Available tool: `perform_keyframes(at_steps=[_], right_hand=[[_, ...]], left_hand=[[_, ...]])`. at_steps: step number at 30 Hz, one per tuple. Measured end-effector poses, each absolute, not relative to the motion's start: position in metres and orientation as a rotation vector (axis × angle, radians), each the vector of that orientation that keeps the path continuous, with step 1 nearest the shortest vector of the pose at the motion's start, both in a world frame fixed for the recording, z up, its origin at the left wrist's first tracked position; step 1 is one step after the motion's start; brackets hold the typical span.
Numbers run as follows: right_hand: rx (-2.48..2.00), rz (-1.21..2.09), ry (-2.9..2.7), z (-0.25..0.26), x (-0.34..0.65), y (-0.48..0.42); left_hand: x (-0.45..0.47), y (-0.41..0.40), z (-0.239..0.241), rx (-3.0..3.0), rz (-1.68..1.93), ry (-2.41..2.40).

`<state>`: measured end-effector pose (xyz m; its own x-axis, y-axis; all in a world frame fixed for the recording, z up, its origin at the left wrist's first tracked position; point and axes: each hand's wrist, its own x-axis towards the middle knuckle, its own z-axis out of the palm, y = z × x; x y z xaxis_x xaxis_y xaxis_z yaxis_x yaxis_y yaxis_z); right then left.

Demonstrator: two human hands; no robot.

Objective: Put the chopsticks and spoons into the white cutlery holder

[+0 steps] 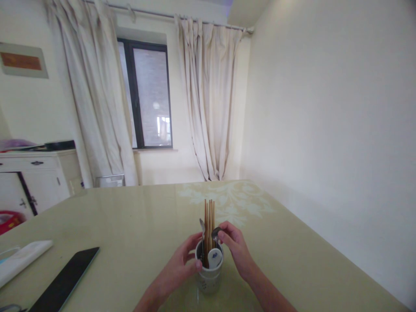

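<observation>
A pale cylindrical utensil holder (209,281) stands upright on the table in front of me. Several wooden chopsticks (209,216) rise out of it, with a white ceramic spoon (215,258) at the near side. At its left rim leans a metal utensil (202,225) with a flattened end. My left hand (183,258) wraps around the holder's left side. The fingers of my right hand (234,245) pinch a metal spoon (216,232) by its bowl, just above the right rim; the spoon's lower part is hidden inside the holder.
The pale green table (146,225) has a white leaf pattern at its far right. A dark flat slab (65,279) and a white long object (24,262) lie at the left. A wall (341,151) runs along the right edge; a white cabinet (42,177) stands beyond the left.
</observation>
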<state>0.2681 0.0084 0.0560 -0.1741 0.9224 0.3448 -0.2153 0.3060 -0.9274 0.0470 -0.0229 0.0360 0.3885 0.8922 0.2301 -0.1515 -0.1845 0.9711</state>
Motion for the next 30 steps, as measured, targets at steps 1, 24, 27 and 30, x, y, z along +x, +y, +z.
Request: perform_keyframes(at_steps=[1, 24, 27, 30], right_hand=[[-0.729, 1.167, -1.360, 0.056, 0.268, 0.009], [-0.705, 1.260, -1.373, 0.045, 0.265, 0.010], [-0.711, 1.266, -1.367, 0.046, 0.265, 0.010], [-0.714, 1.261, -1.365, 0.049, 0.264, 0.008]], left_hand=[[0.051, -0.023, 0.036, 1.429, 1.152, 0.749], [0.071, -0.025, 0.042, 1.226, 1.481, 0.967], [0.069, -0.024, 0.042, 1.282, 1.491, 0.961], [0.069, -0.024, 0.043, 1.315, 1.499, 0.964]])
